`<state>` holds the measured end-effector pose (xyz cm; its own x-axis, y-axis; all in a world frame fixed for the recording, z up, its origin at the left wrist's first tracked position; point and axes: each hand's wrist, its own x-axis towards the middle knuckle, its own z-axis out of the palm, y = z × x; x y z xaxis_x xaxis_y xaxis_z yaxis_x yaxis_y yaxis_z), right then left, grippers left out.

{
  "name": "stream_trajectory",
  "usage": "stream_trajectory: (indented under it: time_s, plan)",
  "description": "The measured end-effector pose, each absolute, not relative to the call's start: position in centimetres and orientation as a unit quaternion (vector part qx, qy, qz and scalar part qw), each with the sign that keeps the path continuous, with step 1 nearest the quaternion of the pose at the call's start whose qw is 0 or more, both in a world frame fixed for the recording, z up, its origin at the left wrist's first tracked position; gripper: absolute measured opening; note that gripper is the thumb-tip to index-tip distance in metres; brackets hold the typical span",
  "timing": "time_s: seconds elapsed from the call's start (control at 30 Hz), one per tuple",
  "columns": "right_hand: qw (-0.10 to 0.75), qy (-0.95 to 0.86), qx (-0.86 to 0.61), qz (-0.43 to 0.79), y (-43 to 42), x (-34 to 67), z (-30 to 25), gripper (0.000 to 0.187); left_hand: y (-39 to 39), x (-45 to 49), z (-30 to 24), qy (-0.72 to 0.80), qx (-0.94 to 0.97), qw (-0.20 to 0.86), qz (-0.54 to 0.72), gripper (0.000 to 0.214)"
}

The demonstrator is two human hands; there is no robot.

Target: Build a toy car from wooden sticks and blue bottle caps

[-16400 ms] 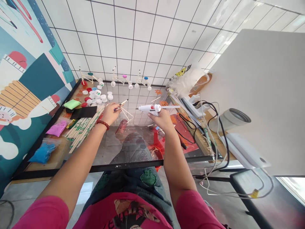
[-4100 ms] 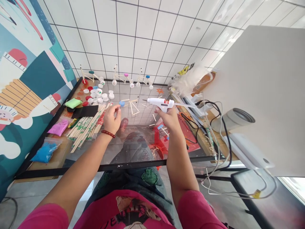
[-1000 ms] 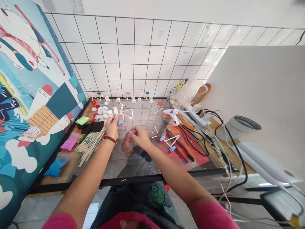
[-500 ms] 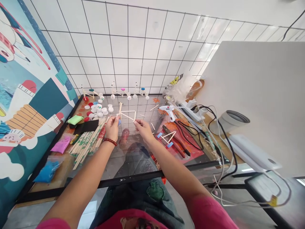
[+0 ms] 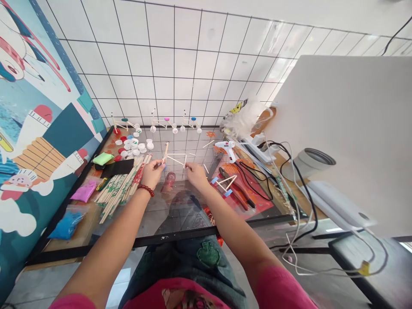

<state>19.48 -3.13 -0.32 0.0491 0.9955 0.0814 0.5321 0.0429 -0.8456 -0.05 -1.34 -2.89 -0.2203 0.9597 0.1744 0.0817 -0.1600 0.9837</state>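
Note:
Between my hands, above the glass tabletop, is a small frame of wooden sticks (image 5: pixel 175 159). My left hand (image 5: pixel 153 172), with a red bead bracelet at the wrist, pinches the frame's left end, where a taller stick with a dark tip rises. At the other end, my right hand (image 5: pixel 196 175) has its fingers closed on the lower part of a short upright stick. Near the right forearm lies a second stick triangle (image 5: pixel 226 184) with blue pieces at its corners. A white glue gun (image 5: pixel 227 150) rests beyond it.
At the back stand several little bottle-cap-wheeled stick bicycles (image 5: pixel 164 122). Loose caps (image 5: pixel 135 148), a pile of chopsticks (image 5: pixel 124 184) and bags of pink clay (image 5: pixel 84 191) and blue clay (image 5: pixel 67 224) lie left. Pliers (image 5: pixel 233 189), black cable (image 5: pixel 257 182) and a power strip (image 5: pixel 259 149) are right.
Both hands have shifted slightly right with the stick frame. The taller stick at its left end now leans a little more to the right. The grip of both hands looks the same.

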Motion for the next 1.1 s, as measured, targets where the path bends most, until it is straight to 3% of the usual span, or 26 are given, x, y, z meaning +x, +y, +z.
stream_trajectory:
  time_s: [0.23, 0.5, 0.83, 0.97, 1.1]
  plan:
    - [0.344, -0.638, -0.636, 0.267, -3.3, 19.5, -0.5, 0.025, -1.7, -0.7, -2.7, 0.563, 0.552, 0.311, 0.530, 0.017]
    - [0.371, -0.600, -0.637, 0.309, -2.1, 20.5, -1.6, 0.029, -2.1, -0.4, -2.2, 0.567, 0.582, 0.273, 0.514, 0.015]
    - [0.415, -0.585, -0.606, 0.346, -2.2, 20.6, -2.3, 0.012, -3.0, 0.1, -0.9, 0.563, 0.617, 0.213, 0.507, 0.013]
    - [0.419, -0.577, -0.601, 0.360, -2.3, 20.6, -2.5, 0.011, -3.5, -0.1, 0.0, 0.583, 0.637, 0.164, 0.477, 0.026]
    - [0.418, -0.573, -0.603, 0.364, -2.2, 20.6, -2.7, 0.015, -3.8, -0.1, 0.7, 0.575, 0.654, 0.146, 0.469, 0.058]
